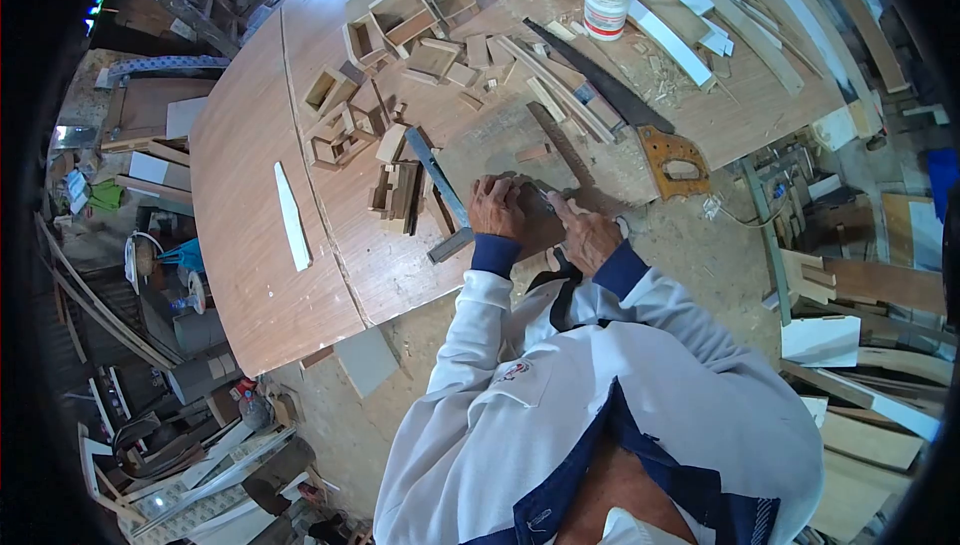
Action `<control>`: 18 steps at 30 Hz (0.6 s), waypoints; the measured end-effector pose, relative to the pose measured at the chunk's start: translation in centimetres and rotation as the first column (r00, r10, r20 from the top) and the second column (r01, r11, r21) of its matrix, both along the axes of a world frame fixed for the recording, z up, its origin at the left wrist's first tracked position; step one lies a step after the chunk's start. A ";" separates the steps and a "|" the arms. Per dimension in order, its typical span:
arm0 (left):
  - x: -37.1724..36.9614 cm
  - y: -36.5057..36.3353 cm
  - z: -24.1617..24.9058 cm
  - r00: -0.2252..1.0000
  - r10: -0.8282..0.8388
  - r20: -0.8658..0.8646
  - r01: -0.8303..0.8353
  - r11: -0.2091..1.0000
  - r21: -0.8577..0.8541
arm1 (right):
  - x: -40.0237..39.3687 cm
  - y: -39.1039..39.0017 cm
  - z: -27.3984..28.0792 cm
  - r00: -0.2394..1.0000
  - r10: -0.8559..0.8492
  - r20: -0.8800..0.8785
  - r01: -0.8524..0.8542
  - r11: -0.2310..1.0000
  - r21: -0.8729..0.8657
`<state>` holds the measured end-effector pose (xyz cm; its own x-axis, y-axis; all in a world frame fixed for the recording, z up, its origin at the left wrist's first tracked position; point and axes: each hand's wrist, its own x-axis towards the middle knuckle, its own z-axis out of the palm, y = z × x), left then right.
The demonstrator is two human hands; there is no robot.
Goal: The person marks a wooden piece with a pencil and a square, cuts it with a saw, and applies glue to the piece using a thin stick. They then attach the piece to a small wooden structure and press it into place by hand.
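My left hand [497,209] rests at the near edge of a greyish work board [480,150], its fingers curled down; what lies under them is hidden. Just to its right is my right hand [590,233], fingers bent together with the index finger stretched forward. A small pale tip shows by that finger, too small to name. On the board, beyond both hands, lie a small wooden block [533,152] and a dark toothed strip [562,145]. Left of my left hand, a blue-grey straight strip [437,177] slants toward a dark bar [451,245].
A handsaw [683,167] with a wooden handle lies at right. Beyond it stands a white jar [605,9] with a stick in it. Several small wooden boxes [404,15] and offcuts cover the table's middle. A white tapered strip [291,215] lies at left.
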<state>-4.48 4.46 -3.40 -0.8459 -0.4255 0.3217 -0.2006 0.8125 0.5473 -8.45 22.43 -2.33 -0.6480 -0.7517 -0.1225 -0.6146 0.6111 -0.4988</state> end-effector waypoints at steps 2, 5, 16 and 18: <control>0.2 -0.1 0.0 1.000 0.002 0.001 -0.002 1.000 -0.012 | 0.4 0.2 0.3 1.000 -0.016 0.027 0.015 1.000 0.007; 0.3 -0.1 0.1 1.000 0.004 0.008 -0.003 0.999 -0.040 | -0.1 0.9 1.0 1.000 0.023 0.017 -0.023 1.000 0.012; 0.6 -0.5 0.9 0.985 -0.098 -0.144 0.118 0.983 0.141 | -5.2 5.2 -4.9 0.897 -0.420 -0.137 0.387 0.897 -0.214; 0.5 -0.5 1.2 0.982 -0.119 -0.148 0.141 0.980 0.143 | -5.5 4.5 -5.2 0.894 -0.415 -0.170 0.391 0.907 -0.158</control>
